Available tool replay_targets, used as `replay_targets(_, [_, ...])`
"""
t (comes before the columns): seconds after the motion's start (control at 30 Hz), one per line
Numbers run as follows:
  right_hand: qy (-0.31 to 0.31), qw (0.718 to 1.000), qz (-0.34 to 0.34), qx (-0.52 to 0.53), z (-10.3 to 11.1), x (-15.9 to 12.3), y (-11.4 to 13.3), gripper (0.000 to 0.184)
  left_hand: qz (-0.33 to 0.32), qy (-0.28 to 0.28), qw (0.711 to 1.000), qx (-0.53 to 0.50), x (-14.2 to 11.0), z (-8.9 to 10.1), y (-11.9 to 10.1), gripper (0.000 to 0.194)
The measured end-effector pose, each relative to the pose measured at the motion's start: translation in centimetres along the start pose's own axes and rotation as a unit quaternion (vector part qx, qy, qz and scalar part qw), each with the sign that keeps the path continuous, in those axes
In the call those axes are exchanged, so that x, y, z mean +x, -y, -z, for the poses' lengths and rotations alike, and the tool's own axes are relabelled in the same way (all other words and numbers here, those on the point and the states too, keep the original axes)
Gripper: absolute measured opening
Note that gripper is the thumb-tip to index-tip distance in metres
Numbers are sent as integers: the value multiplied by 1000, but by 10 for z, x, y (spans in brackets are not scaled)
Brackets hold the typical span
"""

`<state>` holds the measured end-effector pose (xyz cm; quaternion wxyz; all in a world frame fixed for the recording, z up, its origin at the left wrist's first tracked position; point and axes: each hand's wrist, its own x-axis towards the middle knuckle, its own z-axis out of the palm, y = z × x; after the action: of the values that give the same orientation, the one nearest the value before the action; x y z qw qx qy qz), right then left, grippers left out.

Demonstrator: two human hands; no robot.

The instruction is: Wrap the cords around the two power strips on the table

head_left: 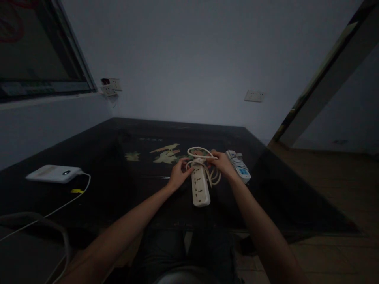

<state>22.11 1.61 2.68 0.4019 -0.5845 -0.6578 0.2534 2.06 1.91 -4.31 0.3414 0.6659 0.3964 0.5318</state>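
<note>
A white power strip (pixel 200 189) lies on the dark table in front of me, its socket face up and its long side pointing toward me. Its pale cord (pixel 216 180) is looped around the far end and to the right, with one loop raised above the table. My left hand (pixel 178 174) grips the strip's far left edge, the thumb against its side. The cord is pinched in the fingers of my right hand (pixel 221 162), just right of the strip's far end. Beside that hand lies a second power strip (pixel 243 173) with a blue panel and its cord wound around it.
A white power bank-like device (pixel 55 173) with a cable sits on the left of the table (pixel 112 205). A yellow tag (pixel 77 191) is near it. Wall sockets (pixel 254 96) are above the back edge. A grey curved tube (pixel 63 232) stands at lower left.
</note>
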Motion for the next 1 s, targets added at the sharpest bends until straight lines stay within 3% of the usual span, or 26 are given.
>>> replay_targets(0.13, [27, 991, 20, 128, 3, -8, -7, 27, 32, -10, 997, -74, 5, 3, -3, 30])
replay_targets(0.23, [55, 962, 38, 265, 7, -15, -8, 34, 35, -15, 993, -109, 14, 4, -3, 32])
replay_targets(0.37, [84, 937, 49, 336, 10, -19, -9, 37, 6, 44, 995, -91, 33, 2, -3, 49])
replay_targets(0.43, [95, 929, 52, 355, 9, -20, -11, 36, -16, 91, 993, -75, 42, 1, -8, 46])
replay_targets(0.57, [107, 921, 51, 371, 11, -21, -13, 41, -53, 118, 990, -57, 52, 0, -24, 31])
replay_targets(0.73, [109, 942, 50, 314, 22, -26, -16, 55, -14, 91, 994, -57, 49, 1, -32, 29])
replay_targets(0.93, [-36, 972, 16, 233, 28, -23, -21, 38, 41, 111, 987, -107, 49, 8, -24, 36])
replay_targets(1.0, [-38, 975, 4, 218, 28, -23, -22, 33, 63, 137, 978, -145, 50, 11, -21, 38])
